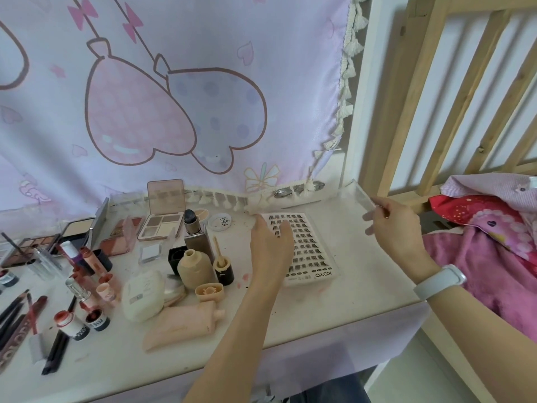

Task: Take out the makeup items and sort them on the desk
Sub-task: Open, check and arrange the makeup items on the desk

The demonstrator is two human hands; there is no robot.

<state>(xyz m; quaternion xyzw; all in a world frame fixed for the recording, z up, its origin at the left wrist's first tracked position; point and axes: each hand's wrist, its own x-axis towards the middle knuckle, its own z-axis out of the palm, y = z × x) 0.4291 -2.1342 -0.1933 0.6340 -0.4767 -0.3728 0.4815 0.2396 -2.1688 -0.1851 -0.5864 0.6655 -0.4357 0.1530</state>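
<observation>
So from my feed the left hand is flat on the false lash tray, fingers straight and relaxed, resting on its left part, and the tray lies on the white desk right of the rest of the makeup. The right hand is up over the desk's back right corner by the clear acrylic lid, fingers loosely spread; there's something small and thin at the fingertips but it's too blurry for me to say if it's pinching anything, so I can't tell on that one. A white wristband sits on that wrist. Left of the tray there's the cluster: a beige foundation bottle, a brown square bottle behind it, a peach tube lying flat in front, a white cushion case, an open eyeshadow palette standing with its lid up, and a round white jar lid. Lipsticks and pencils are scattered at the far left. A pink balloon curtain hangs behind the desk.
</observation>
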